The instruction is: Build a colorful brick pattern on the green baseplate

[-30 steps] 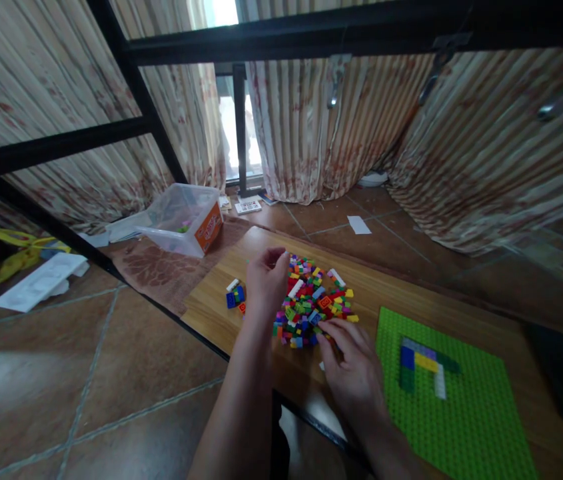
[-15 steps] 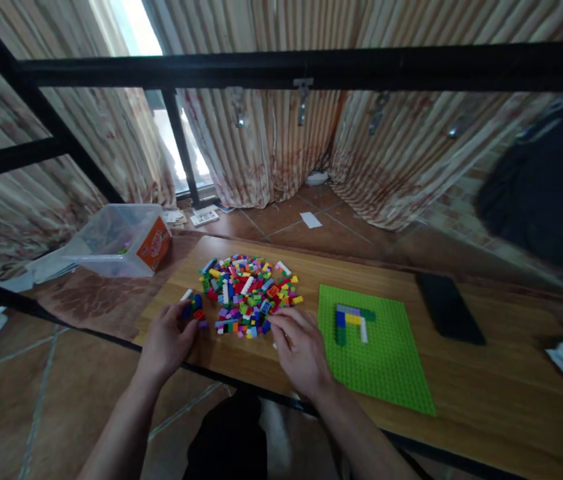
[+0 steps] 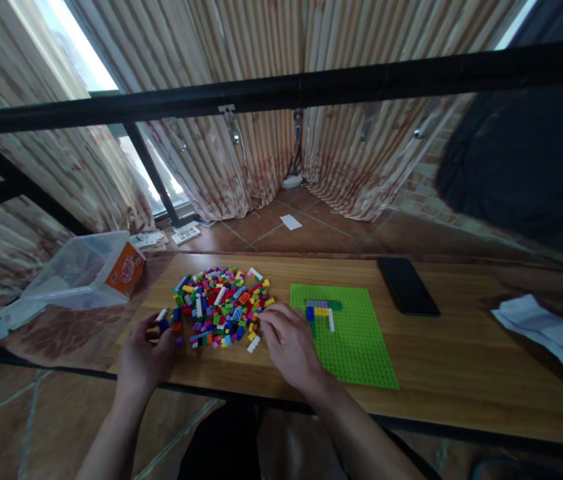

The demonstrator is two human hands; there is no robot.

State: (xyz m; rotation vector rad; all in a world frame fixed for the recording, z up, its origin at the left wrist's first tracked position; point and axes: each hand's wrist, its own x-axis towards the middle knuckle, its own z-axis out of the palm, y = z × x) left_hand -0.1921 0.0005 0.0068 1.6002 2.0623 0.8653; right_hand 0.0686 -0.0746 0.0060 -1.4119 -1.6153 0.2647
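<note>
I'm sorting bricks: my left hand (image 3: 144,357) pinches small ones at the pile's (image 3: 221,303) eight o'clock, my right hand (image 3: 288,343), fingers loosely spread, rests at four o'clock.

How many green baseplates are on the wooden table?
1. The green baseplate lies flat on the table, right of the brick pile, beside the right hand. No other shows.

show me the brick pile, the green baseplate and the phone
brick pile (image 3: 221,305), head view, on the middle of the heap
green baseplate (image 3: 361,340), head view, on its bare studded area right of the few bricks on it
phone (image 3: 408,295), head view, on the middle of its dark face
</note>
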